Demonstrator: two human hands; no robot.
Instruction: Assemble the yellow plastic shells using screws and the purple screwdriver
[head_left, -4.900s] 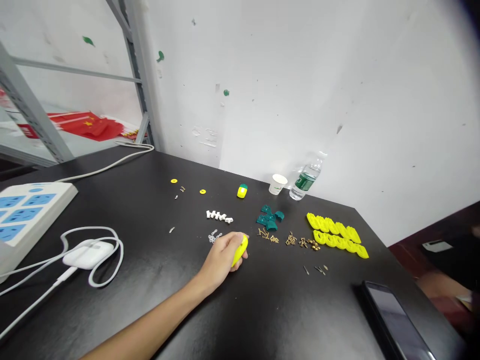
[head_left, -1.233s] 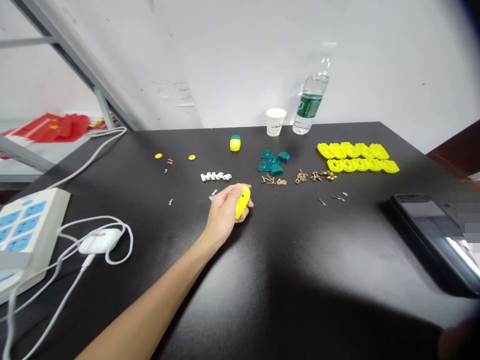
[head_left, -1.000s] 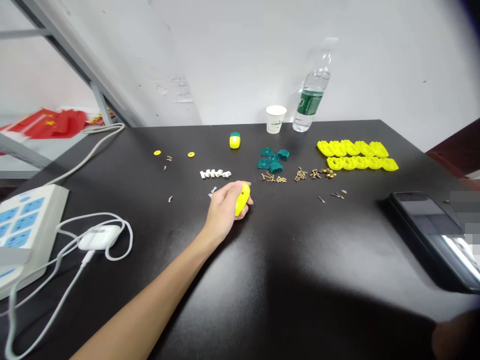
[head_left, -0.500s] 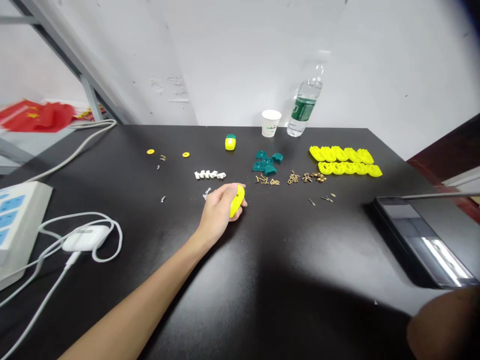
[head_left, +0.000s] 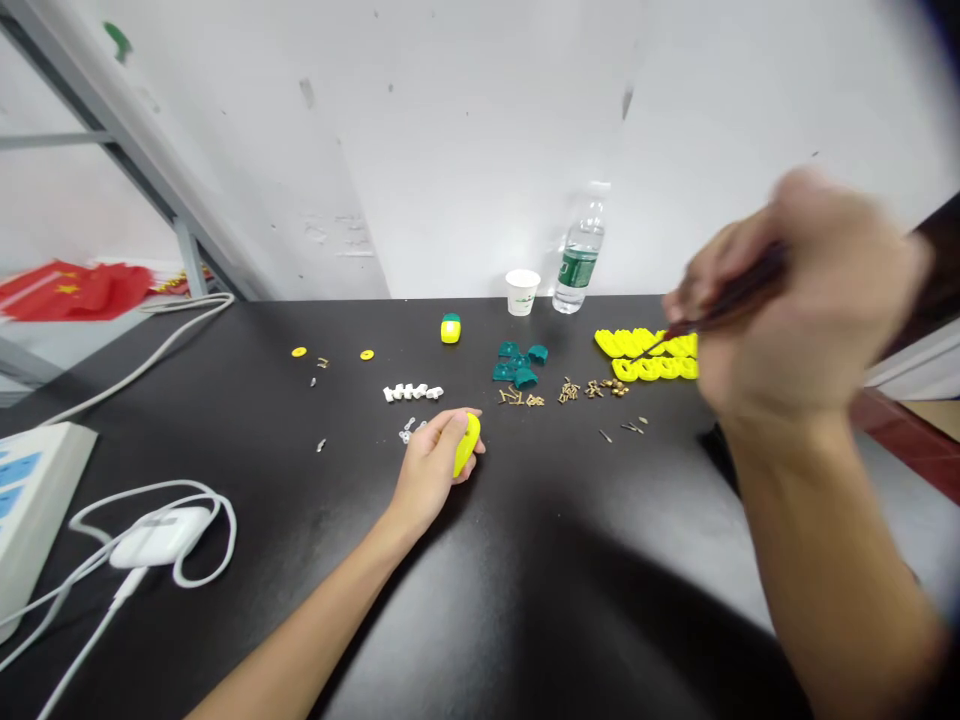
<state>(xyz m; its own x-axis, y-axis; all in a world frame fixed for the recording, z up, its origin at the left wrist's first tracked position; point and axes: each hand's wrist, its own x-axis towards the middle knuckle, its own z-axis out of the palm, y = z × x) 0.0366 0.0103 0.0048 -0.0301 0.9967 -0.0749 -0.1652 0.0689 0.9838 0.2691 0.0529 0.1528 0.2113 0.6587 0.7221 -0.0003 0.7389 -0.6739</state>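
Observation:
My left hand (head_left: 435,450), above the middle of the table, is closed round a bright yellow plastic shell (head_left: 466,445) with a small hole in its face. Raised on the right and smeared by motion, my right hand (head_left: 795,290) grips a screwdriver (head_left: 739,290). The thin shaft of this tool points down and left, in front of the rows of yellow shells (head_left: 645,369). Close to my left hand lie small clear pieces (head_left: 407,432) and a row of white parts (head_left: 412,392).
Dark green covers (head_left: 517,362) and piles of brass-coloured screws (head_left: 568,390) lie mid-table. A yellow-and-green piece (head_left: 450,329), paper cup (head_left: 522,292) and water bottle (head_left: 580,262) stand behind. On the left are a power strip (head_left: 45,500) and a cabled white charger (head_left: 161,537).
My right hand has come up into view on the right with the screwdriver, covering the phone. The left hand keeps its hold on the yellow shell. The camera has tilted up a little.

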